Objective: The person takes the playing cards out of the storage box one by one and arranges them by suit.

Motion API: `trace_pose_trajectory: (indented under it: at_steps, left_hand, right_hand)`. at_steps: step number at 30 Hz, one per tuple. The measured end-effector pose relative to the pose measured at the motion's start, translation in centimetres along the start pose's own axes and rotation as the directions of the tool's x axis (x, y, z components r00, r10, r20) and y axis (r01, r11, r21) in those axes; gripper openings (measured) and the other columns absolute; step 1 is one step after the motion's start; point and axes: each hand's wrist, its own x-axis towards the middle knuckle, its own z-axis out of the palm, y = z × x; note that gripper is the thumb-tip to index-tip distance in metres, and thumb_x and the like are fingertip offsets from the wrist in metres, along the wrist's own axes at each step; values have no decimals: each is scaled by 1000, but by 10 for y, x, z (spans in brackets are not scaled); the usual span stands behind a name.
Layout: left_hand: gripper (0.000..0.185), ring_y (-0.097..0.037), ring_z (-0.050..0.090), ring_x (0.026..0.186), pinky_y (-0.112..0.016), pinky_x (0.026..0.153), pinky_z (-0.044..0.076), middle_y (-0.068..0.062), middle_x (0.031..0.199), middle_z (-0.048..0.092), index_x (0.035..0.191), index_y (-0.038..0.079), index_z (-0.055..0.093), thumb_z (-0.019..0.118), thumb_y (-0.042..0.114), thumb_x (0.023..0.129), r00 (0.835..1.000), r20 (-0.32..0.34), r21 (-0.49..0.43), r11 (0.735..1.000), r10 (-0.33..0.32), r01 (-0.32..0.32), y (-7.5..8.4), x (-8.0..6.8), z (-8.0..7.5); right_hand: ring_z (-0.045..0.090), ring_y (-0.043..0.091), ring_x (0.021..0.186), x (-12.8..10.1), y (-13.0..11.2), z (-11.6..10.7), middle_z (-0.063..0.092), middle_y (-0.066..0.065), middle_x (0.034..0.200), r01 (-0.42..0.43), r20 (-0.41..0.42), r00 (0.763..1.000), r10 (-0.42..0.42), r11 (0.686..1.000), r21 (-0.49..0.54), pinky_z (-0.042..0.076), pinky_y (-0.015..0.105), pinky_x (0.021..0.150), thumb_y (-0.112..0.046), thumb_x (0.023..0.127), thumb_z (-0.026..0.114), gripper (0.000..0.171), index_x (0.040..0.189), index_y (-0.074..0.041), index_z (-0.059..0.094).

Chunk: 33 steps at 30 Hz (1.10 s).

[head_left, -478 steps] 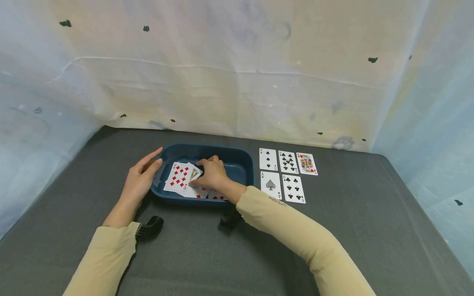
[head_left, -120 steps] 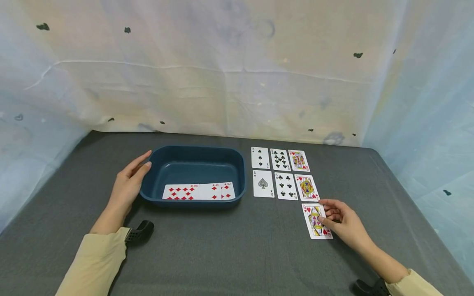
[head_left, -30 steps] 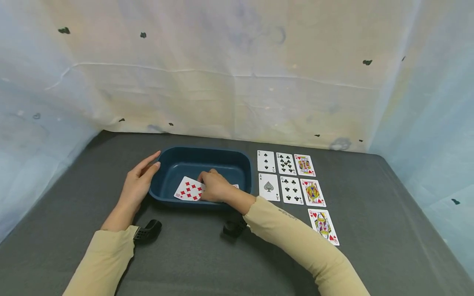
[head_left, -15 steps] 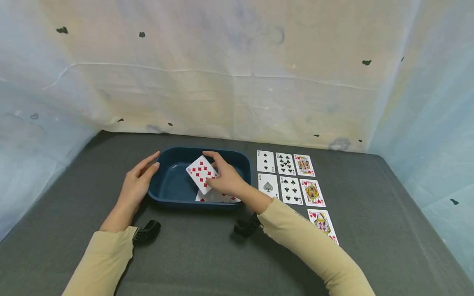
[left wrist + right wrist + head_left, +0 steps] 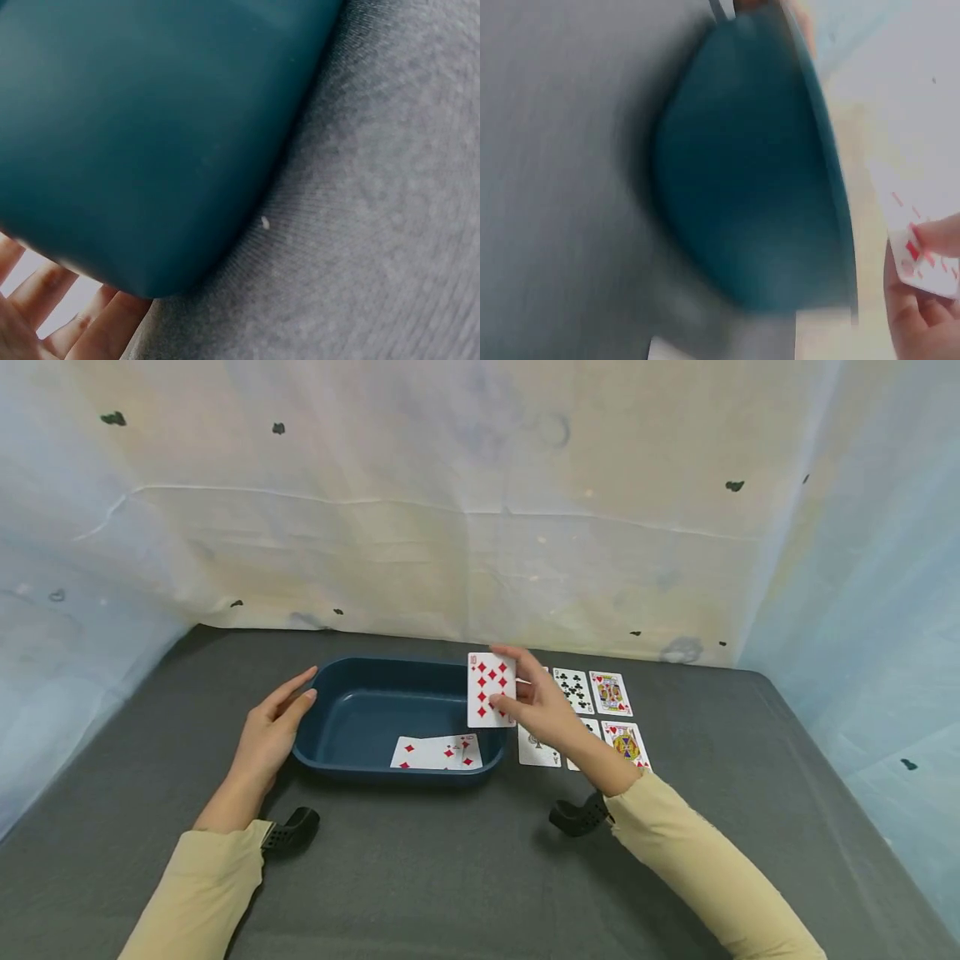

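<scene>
My right hand (image 5: 543, 708) pinches a ten of diamonds (image 5: 491, 690) upright above the right rim of a dark blue tub (image 5: 352, 727); the blurred right wrist view shows the card (image 5: 922, 244) beside the tub (image 5: 742, 202). Two or three red diamond cards (image 5: 438, 752) lie in the tub's near right corner. My left hand (image 5: 270, 731) rests with straight fingers against the tub's left wall; its fingers (image 5: 45, 315) show under the tub (image 5: 150, 127) in the left wrist view.
Face-up cards lie in rows on the grey cloth right of the tub: a nine of clubs (image 5: 573, 688), a king (image 5: 611, 692), a jack (image 5: 626, 745), an ace of spades (image 5: 536, 748) partly behind my hand. Pale sheets wall in the table.
My right hand lifted the ten of diamonds out of the tub and carried it right, over the tub's right rim. The left hand stayed against the tub.
</scene>
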Motion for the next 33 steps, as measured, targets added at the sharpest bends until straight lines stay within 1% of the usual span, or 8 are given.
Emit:
trace_pose_trajectory:
  at_steps: [3,6,11,17,24,27,30,33]
  left_hand:
    - [54,-38,33,138,-59,109,28,-16,152,36,149,31,35,44,50,99,1000,2,1,1000,9,-9,0,0,0]
    - [55,-38,33,138,-60,109,28,-16,152,36,149,30,35,44,50,98,1000,3,3,1000,13,-13,-1,0,-1]
    - [55,-38,32,138,-60,109,28,-15,153,34,149,31,34,43,50,99,1000,2,0,1000,9,-9,-1,-1,-2]
    - [55,-39,30,139,-62,109,27,-14,155,30,149,33,33,42,51,99,1000,1,-4,1000,11,-11,-1,-1,-2]
    - [55,-40,30,139,-62,109,27,-15,155,30,149,33,33,42,51,99,1000,3,-1,1000,9,-9,-1,-1,-3]
    - [56,-39,30,139,-61,109,27,-15,155,30,150,33,33,42,52,98,1000,9,0,1000,4,-4,-1,-1,-3]
    - [56,-38,30,140,-60,109,27,-14,155,30,150,32,33,43,52,98,1000,8,-1,1000,3,-3,-1,-1,-3]
    - [57,-38,31,139,-60,109,27,-14,155,31,150,31,33,44,52,98,1000,6,0,1000,4,-4,-1,-2,-3]
  right_hand:
    - [63,25,99,-8,7,-23,52,21,124,14,-15,1000,-14,1000,-15,55,26,73,7,91,57,62,146,-10,35]
    - [62,16,97,-16,15,-43,51,20,124,6,-37,999,-8,998,-59,54,24,72,6,92,57,64,148,-11,33]
    - [60,5,91,-26,32,-78,54,22,119,-41,-133,991,20,987,-156,51,21,70,5,92,57,65,149,-13,32]
    - [59,-3,86,-37,54,-118,55,28,114,-154,-272,959,84,956,-249,51,16,68,1,93,57,67,152,-11,26]
    - [55,-10,82,-46,68,-150,55,30,119,-274,-373,915,151,912,-304,53,20,71,-5,95,57,69,154,-11,20]
    - [54,-7,82,-48,75,-160,56,30,118,-329,-412,895,173,879,-346,51,19,69,-6,96,56,69,153,-9,19]
    - [55,4,86,-49,82,-168,56,30,118,-393,-455,868,199,835,-385,46,16,66,-7,95,57,68,153,-7,20]
    - [56,15,89,-50,87,-174,55,31,120,-445,-477,846,238,809,-384,42,13,64,-7,95,56,68,152,-5,20]
